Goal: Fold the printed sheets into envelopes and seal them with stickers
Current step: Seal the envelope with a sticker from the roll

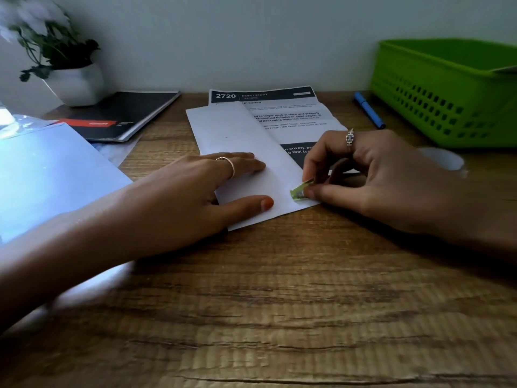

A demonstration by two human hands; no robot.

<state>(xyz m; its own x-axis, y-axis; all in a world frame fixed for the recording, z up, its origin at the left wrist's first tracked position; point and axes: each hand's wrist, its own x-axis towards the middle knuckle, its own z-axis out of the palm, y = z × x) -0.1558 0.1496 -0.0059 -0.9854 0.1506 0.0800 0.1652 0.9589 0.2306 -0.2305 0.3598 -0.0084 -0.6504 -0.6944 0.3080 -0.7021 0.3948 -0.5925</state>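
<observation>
A printed sheet (246, 135) lies on the wooden desk (279, 303), its left part folded over so the blank back faces up; printed text shows on the right part. My left hand (201, 189) rests flat on the folded flap, fingers straight. My right hand (372, 175) pinches a small green sticker (300, 190) between thumb and forefinger at the flap's lower right edge. A white round thing (444, 161) lies behind my right hand, partly hidden.
A green slotted basket (447, 91) stands at the back right, a blue pen (369, 110) beside it. A black notebook (123, 116) and a potted plant (70, 77) sit at the back left. White sheets (50, 175) lie at the left edge.
</observation>
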